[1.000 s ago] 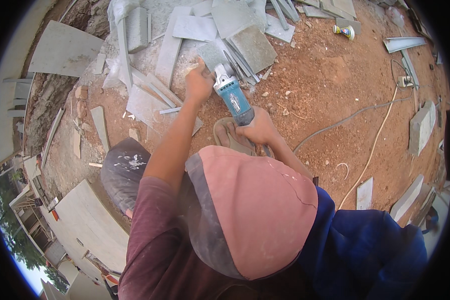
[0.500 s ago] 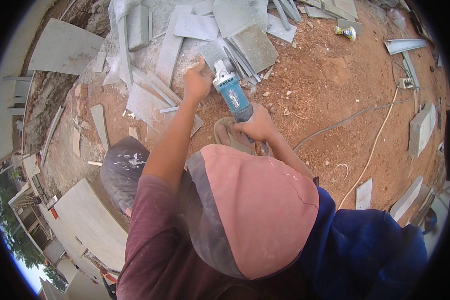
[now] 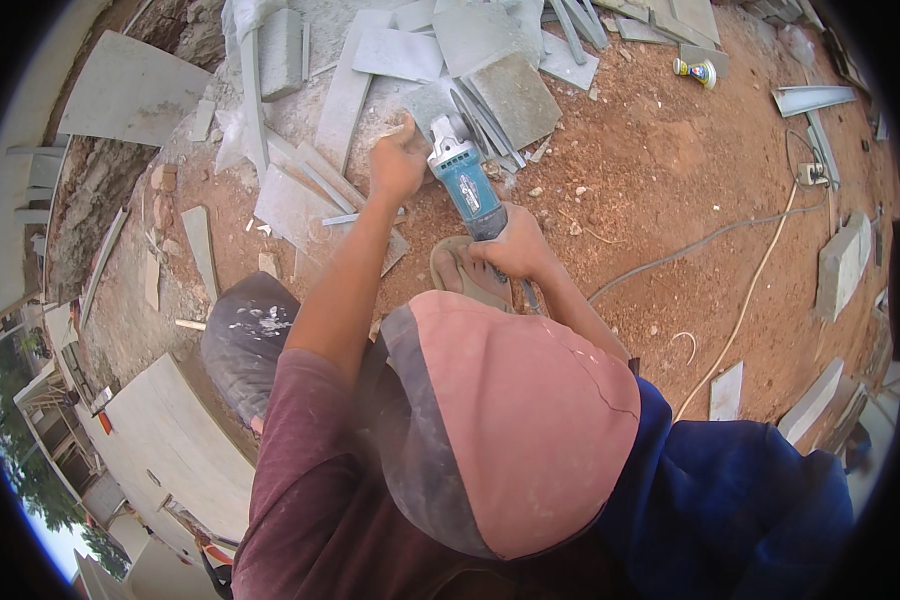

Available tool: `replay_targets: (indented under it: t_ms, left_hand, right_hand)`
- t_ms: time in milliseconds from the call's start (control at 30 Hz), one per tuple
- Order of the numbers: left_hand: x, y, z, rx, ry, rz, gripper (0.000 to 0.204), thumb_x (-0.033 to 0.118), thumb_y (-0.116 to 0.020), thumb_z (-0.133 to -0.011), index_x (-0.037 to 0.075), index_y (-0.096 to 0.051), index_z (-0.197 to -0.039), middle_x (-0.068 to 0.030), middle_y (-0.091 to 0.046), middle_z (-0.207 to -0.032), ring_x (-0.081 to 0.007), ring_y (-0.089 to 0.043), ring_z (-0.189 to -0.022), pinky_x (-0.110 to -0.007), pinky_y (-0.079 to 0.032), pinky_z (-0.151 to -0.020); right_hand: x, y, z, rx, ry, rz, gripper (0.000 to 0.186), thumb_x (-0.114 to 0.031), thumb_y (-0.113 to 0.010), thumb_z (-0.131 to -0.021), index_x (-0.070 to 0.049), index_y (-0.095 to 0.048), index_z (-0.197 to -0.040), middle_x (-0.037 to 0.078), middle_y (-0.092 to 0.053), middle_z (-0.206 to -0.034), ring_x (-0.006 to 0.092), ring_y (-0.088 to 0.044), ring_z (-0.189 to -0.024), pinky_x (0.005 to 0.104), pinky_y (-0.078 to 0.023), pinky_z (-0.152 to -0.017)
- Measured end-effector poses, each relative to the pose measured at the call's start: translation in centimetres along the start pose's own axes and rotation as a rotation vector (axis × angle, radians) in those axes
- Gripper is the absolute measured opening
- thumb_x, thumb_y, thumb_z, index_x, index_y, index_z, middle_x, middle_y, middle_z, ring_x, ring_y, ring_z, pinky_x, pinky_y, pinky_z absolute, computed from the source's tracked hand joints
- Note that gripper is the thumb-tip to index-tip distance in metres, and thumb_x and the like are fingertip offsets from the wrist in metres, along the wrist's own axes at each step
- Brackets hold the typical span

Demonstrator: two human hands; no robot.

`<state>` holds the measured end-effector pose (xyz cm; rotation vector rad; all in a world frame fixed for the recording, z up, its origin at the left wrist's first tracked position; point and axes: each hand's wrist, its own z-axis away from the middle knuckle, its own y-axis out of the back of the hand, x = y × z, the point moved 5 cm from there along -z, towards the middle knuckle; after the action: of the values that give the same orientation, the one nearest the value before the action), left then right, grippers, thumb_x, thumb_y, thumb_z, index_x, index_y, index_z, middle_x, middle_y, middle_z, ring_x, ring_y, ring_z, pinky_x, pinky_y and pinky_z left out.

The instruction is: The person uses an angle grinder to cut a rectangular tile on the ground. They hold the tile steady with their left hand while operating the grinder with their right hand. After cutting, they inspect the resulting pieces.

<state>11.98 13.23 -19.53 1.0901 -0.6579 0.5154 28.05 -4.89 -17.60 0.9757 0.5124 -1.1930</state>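
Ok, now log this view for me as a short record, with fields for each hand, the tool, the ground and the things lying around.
Left hand: beside a gray slab; whether it grips the slab is unclear
Right hand: wrapped around the rear of the angle grinder
Tool: blue body, silver head pointing away from the person
Ground: reddish dirt
Ahead: loose stone slabs, some overlapping
Off to the right: gray cable, pale cord, small tub on its side
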Motion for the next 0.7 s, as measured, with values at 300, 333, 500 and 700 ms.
replay_targets:
  t_ms: [300,333,500,700]
  left_hand:
    - [-0.8,-0.5,-0.2,-0.035,0.079,0.188,0.056,0.010,-0.076,-0.097,0.009,-0.063,-0.152,-0.0189,-0.082,-0.092,-0.0234,-0.081,-0.073,-0.037,-0.066,-0.067]
    - [-1.2,-0.6,-0.4,-0.028,0.068,0.179,0.055,0.010,-0.075,-0.098,0.009,-0.063,-0.151,-0.0191,-0.081,-0.091,-0.0236,-0.081,-0.073,-0.037,-0.066,-0.066]
    - [0.5,0.1,0.3,0.001,-0.034,0.016,0.049,0.011,-0.072,-0.100,0.007,-0.065,-0.149,-0.0194,-0.081,-0.088,-0.0242,-0.080,-0.068,-0.037,-0.064,-0.064]
    - [-0.1,-0.2,0.2,-0.032,0.038,0.179,0.043,0.007,-0.065,-0.103,0.006,-0.068,-0.145,-0.0184,-0.080,-0.083,-0.0246,-0.080,-0.068,-0.037,-0.066,-0.064]
  right_hand:
    - [-0.2,0.0,-0.5,-0.008,0.002,-0.002,0.043,-0.024,-0.090,-0.067,0.001,-0.074,-0.098,0.014,-0.078,-0.091,0.0240,-0.073,-0.083,0.0396,-0.058,-0.081]
    - [-0.2,0.0,-0.6,-0.011,0.001,0.006,0.044,-0.024,-0.090,-0.067,0.001,-0.074,-0.099,0.015,-0.078,-0.091,0.0240,-0.073,-0.084,0.0398,-0.058,-0.082]
    - [-0.4,0.2,-0.7,-0.021,-0.024,0.018,0.048,-0.024,-0.089,-0.067,0.001,-0.073,-0.105,0.016,-0.078,-0.094,0.0253,-0.074,-0.087,0.0403,-0.058,-0.085]
    - [-0.6,0.2,-1.2,0.001,-0.008,0.019,0.056,-0.031,-0.091,-0.063,0.005,-0.074,-0.101,0.026,-0.078,-0.097,0.0391,-0.077,-0.093,0.0451,-0.060,-0.085]
